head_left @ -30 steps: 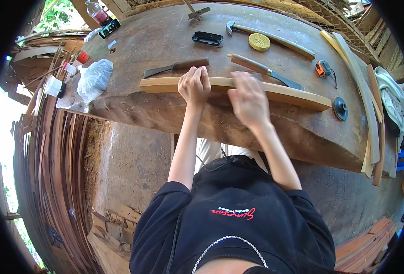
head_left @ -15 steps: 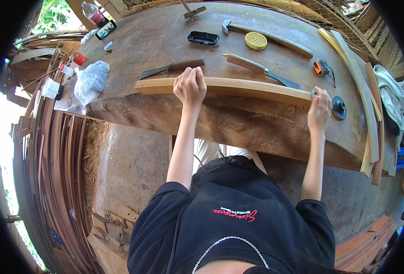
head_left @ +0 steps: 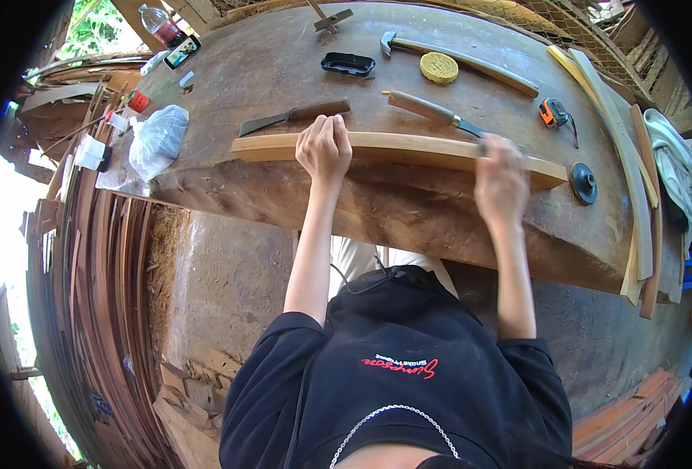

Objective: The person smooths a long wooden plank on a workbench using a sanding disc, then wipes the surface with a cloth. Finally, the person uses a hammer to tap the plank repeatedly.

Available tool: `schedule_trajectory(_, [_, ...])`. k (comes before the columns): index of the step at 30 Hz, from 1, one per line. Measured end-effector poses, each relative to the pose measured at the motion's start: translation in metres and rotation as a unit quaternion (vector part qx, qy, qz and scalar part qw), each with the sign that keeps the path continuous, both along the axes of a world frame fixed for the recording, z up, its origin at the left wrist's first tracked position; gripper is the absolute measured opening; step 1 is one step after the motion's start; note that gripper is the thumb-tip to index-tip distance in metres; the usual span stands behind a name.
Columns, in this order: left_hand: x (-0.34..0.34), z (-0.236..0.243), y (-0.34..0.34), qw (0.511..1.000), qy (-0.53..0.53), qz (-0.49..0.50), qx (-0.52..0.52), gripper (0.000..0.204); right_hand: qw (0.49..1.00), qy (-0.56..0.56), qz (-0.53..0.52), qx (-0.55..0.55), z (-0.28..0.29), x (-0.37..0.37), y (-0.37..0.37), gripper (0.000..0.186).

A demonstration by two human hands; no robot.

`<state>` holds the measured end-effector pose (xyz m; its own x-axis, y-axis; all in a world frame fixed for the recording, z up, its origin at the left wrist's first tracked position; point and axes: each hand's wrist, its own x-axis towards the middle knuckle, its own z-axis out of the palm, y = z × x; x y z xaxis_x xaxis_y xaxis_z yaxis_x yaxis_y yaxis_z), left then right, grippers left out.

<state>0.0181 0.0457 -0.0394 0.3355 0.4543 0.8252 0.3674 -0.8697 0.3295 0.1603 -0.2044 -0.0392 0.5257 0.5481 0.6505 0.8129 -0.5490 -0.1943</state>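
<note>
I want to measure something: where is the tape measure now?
In the head view, the tape measure lies at the right of the table, beyond the black disc.

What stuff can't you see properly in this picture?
- Head view: right hand; blur hides whether it holds something.
- Head view: wooden bar; the left hand covers one stretch.
- Head view: chisel; the right hand hides part of its blade.
- Head view: T-shaped tool; top edge cuts off its handle's end.
- Head view: plastic bag; cloudy plastic hides what's inside.

red and white lettering (head_left: 401, 365) on black shirt (head_left: 393, 328)
</note>
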Motion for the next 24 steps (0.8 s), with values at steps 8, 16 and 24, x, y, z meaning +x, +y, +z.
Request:
schedule_trajectory(8, [0.003,-0.003,-0.001,1.0,0.009,0.002,-0.017,0.035,0.998,-0.002,-0.058,0.01,-0.01,0.017,-0.016,0.038])
schedule_trajectory(16, [0.003,0.023,-0.032,0.986,-0.005,-0.112,-0.125,0.024,0.945,0.212,0.219,0.121,0.014,-0.088,0.122,0.053])
schedule_trajectory(24, [0.029,0.011,-0.079,0.976,0.175,-0.128,0.016,0.033,0.954,0.214,0.122,0.17,0.033,-0.027,0.044,0.046])
